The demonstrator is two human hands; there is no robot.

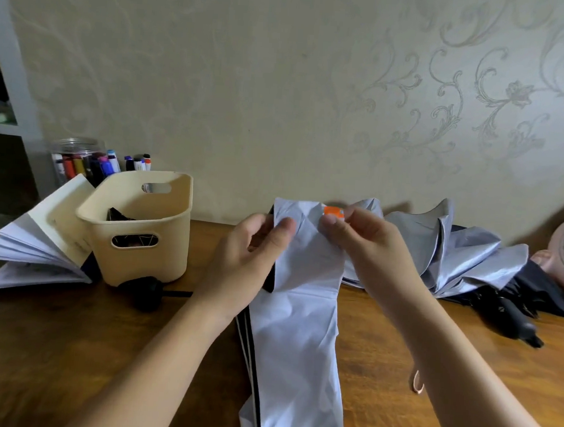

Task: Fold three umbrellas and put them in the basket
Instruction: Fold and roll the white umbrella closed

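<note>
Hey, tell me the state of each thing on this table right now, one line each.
Held umbrella: collapsed, pleats flattened.
Orange tab: pinched by right hand.
Left hand: grips held umbrella's top edge.
Second umbrella: lying, canopy splayed loose.
Basket: upright, dark item inside.
Book: open, pages fanned.

Smooth pale cloth umbrella (pixel 296 329), matt cream plastic basket (pixel 147 238), glossy wooden table (pixel 51 347)

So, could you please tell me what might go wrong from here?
The silver umbrella is pinched only near its top, by the left hand and, at the orange tab, the right hand; its loose lower folds may spring open. The cream basket already holds a dark object, so space could be tight.
</note>
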